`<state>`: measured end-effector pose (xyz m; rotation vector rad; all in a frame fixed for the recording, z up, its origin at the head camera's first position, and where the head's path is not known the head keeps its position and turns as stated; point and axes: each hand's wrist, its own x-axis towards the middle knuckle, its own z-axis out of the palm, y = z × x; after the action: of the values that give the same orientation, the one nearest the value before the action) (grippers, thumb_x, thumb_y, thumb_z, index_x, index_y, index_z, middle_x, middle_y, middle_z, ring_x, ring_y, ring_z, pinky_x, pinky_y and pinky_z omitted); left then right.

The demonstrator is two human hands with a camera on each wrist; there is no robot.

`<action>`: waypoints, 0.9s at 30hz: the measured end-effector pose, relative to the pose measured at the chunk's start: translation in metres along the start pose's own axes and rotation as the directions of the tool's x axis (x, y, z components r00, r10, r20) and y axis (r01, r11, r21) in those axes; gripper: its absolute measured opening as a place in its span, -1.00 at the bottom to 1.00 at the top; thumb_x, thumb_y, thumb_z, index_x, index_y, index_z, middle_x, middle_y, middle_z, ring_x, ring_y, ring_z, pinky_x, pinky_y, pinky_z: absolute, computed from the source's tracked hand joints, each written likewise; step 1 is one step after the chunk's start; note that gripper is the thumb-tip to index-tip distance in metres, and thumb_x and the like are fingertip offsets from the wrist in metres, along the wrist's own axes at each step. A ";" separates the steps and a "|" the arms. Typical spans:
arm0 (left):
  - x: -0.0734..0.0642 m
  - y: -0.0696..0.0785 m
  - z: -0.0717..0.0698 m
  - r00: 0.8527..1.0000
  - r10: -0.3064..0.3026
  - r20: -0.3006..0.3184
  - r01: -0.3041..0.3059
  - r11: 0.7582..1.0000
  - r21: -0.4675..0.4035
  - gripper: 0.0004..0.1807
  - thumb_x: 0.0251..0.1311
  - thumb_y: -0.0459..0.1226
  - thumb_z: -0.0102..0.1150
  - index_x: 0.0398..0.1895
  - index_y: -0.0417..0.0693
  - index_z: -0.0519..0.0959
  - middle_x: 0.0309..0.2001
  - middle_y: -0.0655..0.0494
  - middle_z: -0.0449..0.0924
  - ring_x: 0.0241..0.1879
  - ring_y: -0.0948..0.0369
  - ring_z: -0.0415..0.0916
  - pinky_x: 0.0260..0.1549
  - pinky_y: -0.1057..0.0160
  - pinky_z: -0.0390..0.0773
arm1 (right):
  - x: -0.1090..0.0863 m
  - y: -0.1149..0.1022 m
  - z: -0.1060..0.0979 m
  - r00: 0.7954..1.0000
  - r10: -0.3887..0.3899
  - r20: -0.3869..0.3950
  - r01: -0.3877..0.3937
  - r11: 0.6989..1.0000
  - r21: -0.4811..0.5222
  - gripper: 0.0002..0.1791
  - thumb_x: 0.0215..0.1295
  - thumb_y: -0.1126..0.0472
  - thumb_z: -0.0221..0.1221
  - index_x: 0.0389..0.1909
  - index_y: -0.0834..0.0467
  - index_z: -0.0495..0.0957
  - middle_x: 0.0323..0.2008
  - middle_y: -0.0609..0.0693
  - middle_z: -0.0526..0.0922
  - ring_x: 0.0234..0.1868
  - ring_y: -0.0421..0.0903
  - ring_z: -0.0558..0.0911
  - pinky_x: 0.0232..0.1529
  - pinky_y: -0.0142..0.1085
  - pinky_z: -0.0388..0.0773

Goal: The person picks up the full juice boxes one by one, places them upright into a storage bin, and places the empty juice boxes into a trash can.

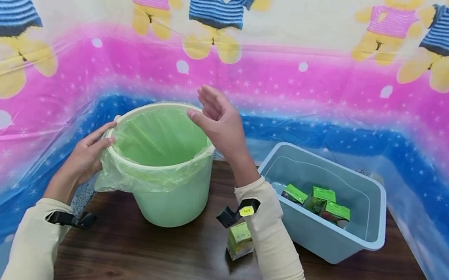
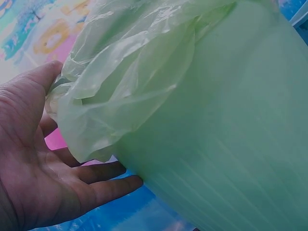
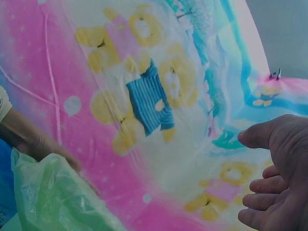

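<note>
A pale green bucket (image 1: 172, 203) stands on the brown table, lined with a thin green plastic bag (image 1: 159, 137) folded over its rim. My left hand (image 1: 85, 155) holds the bucket's left rim, thumb and index finger at the edge. In the left wrist view the other fingers of the left hand (image 2: 53, 159) reach straight along the outside wall, beside the loose bag edge (image 2: 115, 96). My right hand (image 1: 224, 124) is raised above the bucket's right rim and holds nothing. Its spread thumb and fingers also show in the right wrist view, the right hand (image 3: 279, 178) being empty there.
Right of the bucket stands a blue-grey plastic bin (image 1: 321, 237) with several small green boxes (image 1: 323, 194) inside. A similar green box (image 1: 240, 241) stands on the table (image 1: 146, 259) under my right forearm. A printed bear-pattern sheet (image 1: 271, 81) surrounds the table.
</note>
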<state>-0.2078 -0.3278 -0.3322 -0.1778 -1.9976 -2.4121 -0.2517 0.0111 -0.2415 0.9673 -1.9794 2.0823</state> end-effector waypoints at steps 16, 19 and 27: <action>0.014 -0.002 0.006 1.000 0.001 0.024 0.000 1.000 -0.007 -0.29 0.53 -0.26 0.04 0.64 0.16 0.04 0.15 0.15 0.43 -0.19 0.28 0.62 -0.32 0.26 0.70 | -0.050 -0.057 -0.047 0.946 -0.313 -0.080 0.310 0.950 -0.039 -0.37 0.30 0.57 0.21 0.40 0.43 0.32 0.32 0.26 0.50 0.37 0.02 0.49 0.34 -0.15 0.43; 0.015 -0.002 0.007 1.000 0.002 0.025 -0.002 1.000 -0.002 -0.29 0.53 -0.25 0.05 0.64 0.17 0.05 0.17 0.15 0.41 -0.18 0.29 0.61 -0.31 0.27 0.69 | -0.065 -0.056 -0.061 0.929 -0.357 -0.094 0.350 0.933 -0.079 -0.38 0.27 0.62 0.18 0.38 0.46 0.33 0.31 0.28 0.50 0.37 0.06 0.47 0.34 -0.11 0.42; 0.006 -0.003 0.001 1.000 0.010 0.014 -0.010 1.000 -0.022 -0.31 0.54 -0.28 0.02 0.64 0.17 0.06 0.19 0.21 0.38 -0.15 0.30 0.61 -0.30 0.29 0.69 | -0.116 -0.031 -0.098 0.956 -0.254 -0.145 0.230 0.959 -0.162 -0.36 0.29 0.62 0.17 0.41 0.35 0.36 0.32 0.25 0.50 0.39 0.06 0.44 0.37 -0.18 0.38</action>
<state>-0.2138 -0.3256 -0.3347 -0.2049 -1.9722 -2.4344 -0.1806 0.1462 -0.2692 0.9251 -1.7989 1.7997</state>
